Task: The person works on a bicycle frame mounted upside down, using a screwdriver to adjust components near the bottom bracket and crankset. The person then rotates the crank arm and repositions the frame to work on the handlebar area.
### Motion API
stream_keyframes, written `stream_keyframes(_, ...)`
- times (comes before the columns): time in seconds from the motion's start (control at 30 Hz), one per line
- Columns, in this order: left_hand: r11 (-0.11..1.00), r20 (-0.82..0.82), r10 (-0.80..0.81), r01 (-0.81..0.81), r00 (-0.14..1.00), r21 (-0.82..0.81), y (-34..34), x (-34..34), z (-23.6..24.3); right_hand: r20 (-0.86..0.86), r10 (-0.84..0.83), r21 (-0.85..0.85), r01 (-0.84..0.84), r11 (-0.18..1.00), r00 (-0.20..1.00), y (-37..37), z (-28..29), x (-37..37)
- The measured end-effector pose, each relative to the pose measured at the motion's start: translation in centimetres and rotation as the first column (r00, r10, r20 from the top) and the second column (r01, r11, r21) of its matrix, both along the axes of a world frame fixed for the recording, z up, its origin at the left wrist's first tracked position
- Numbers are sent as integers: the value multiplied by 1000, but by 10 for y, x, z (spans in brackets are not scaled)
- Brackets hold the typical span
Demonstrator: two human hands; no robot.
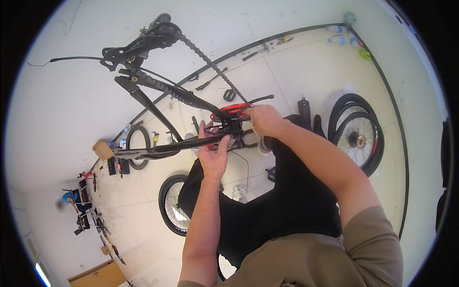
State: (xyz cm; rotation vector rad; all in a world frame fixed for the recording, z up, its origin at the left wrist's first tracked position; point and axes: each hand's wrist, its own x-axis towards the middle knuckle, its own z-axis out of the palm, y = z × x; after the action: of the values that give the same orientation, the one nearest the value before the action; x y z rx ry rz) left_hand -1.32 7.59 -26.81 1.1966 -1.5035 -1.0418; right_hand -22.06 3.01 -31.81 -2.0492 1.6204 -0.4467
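Note:
My left hand (213, 153) grips the black bicycle frame (174, 146) near its bottom bracket, thumb and fingers on either side of a tube. My right hand (260, 117) is closed at the right side of the red chainring (232, 110); what its fingers hold is hidden. The chain (206, 60) runs from the rear derailleur (162, 33) at the frame's raised end down to the chainring, beside my right fingers. A black cable (79, 58) sticks out leftward from that end. Below the bottom bracket, a thin cable hangs between my legs.
Wheels with tyres (358, 143) lie right, another wheel (169, 201) lower left, a tyre (138, 146) left. A cardboard box (103, 149), pedal (229, 95) and scattered tools (253, 55) are on the floor, bottles (337, 40) by the wall. Another person (71, 201) is at far left.

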Motion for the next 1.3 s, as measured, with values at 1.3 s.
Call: stream_keyframes(1.3,995,62,-7,0,998,104,-7,10,-17,-409,166,225,-77,971,897,42,12,-119)
